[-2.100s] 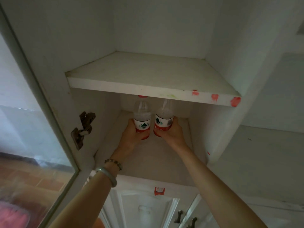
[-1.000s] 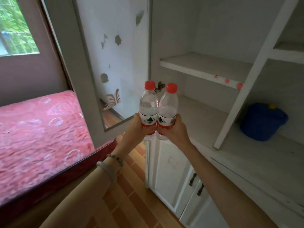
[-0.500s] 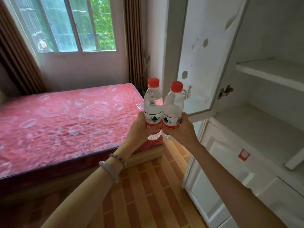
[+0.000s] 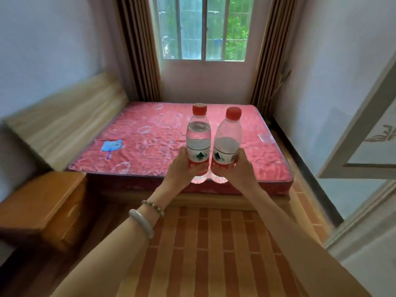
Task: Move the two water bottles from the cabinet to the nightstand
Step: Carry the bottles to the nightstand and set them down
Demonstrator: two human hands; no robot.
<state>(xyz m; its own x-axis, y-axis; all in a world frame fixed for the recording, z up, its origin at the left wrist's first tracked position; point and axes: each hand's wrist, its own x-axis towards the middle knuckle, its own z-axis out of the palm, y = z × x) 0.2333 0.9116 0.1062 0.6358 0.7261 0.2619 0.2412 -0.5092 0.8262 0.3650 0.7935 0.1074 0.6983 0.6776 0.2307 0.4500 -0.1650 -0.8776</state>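
Observation:
I hold two clear water bottles with red caps out in front of me, side by side and upright. My left hand point(image 4: 182, 170) grips the left water bottle point(image 4: 198, 133) around its label. My right hand point(image 4: 237, 171) grips the right water bottle point(image 4: 228, 136), which leans slightly right. Both bottles hang in the air in front of the bed's foot. The orange wooden nightstand point(image 4: 40, 204) stands low at the left, well left of my hands. The cabinet's open door point(image 4: 364, 129) shows at the right edge.
A bed with a bare red mattress point(image 4: 150, 133) fills the middle, with a blue item point(image 4: 111, 145) lying on it. A wooden headboard point(image 4: 64, 116) runs along the left wall. A window with brown curtains point(image 4: 203, 28) is behind. Brick-pattern floor point(image 4: 203, 243) lies below my arms.
I lifted both bottles off the cabinet shelf and turned left with them. The view swung from the cabinet to the bed and window; the nightstand came into view at the left.

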